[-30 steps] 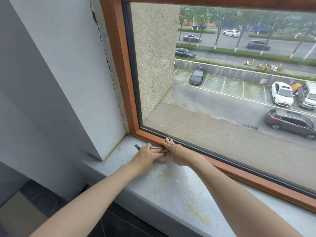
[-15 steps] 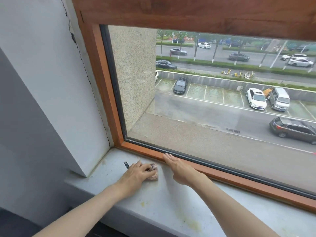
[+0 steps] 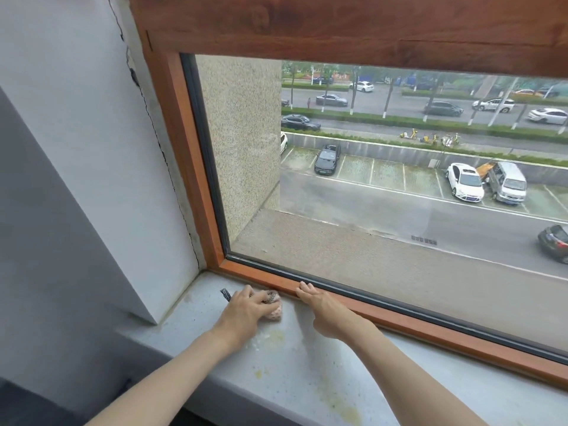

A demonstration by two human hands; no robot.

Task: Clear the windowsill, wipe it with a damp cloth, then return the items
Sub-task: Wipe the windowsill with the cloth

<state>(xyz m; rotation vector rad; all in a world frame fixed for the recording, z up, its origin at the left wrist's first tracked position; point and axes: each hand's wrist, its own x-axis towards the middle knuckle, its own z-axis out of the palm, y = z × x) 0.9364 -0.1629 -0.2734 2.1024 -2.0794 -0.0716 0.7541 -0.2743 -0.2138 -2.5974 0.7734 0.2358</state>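
A single wide-angle camera, worn on the person's head, looks forward and down from close above the windowsill [image 3: 292,373], facing the window frame [image 3: 181,149] and the street beyond the glass. Both forearms enter from the bottom edge. The left grip [image 3: 242,315], holding its cloth [image 3: 275,309], and the right grip [image 3: 325,312] sit near, just below centre. The side wall [image 3: 76,149] fills the left, and straight edges bow outward.

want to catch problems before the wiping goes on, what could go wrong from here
1. The left hand grips a small bunched cloth right against the window frame. The yellow stains nearer the front of the windowsill could be missed or just smeared.
2. The right hand rests flat on the frame. A damp cloth pushed into that joint might leave water on the wood.
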